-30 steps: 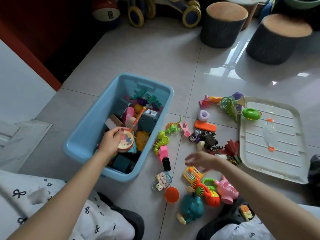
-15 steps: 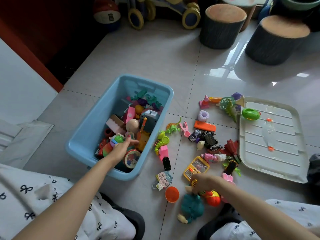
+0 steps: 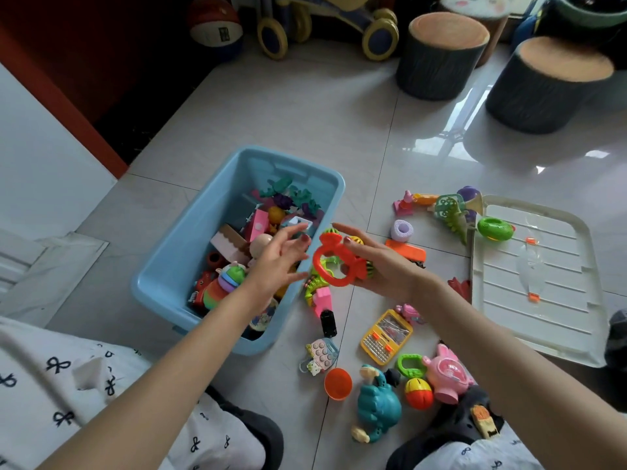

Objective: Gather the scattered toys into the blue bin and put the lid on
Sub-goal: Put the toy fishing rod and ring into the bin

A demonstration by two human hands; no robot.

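The blue bin (image 3: 163,276) stands on the tiled floor at centre left, partly filled with mixed plastic toys. My right hand (image 3: 380,262) holds an orange ring-shaped toy (image 3: 336,266) in the air just right of the bin's right wall. My left hand (image 3: 278,259) hovers over the bin's right side, fingers spread and empty, close to the orange ring. The white lid (image 3: 536,276) lies flat on the floor at the right. Several toys are scattered between bin and lid, among them a yellow toy phone (image 3: 385,335), a teal dinosaur (image 3: 378,405) and a pink pig (image 3: 448,374).
Two dark round stools (image 3: 441,56) (image 3: 546,83) stand at the back right. A ride-on toy with yellow wheels (image 3: 325,25) and a ball (image 3: 215,23) sit at the back. A white wall (image 3: 40,147) lies to the left. My knees frame the bottom.
My right hand picked the orange ring toy up from the floor near my knees and carried it up towards the bin. My left hand rose out of the bin, open.
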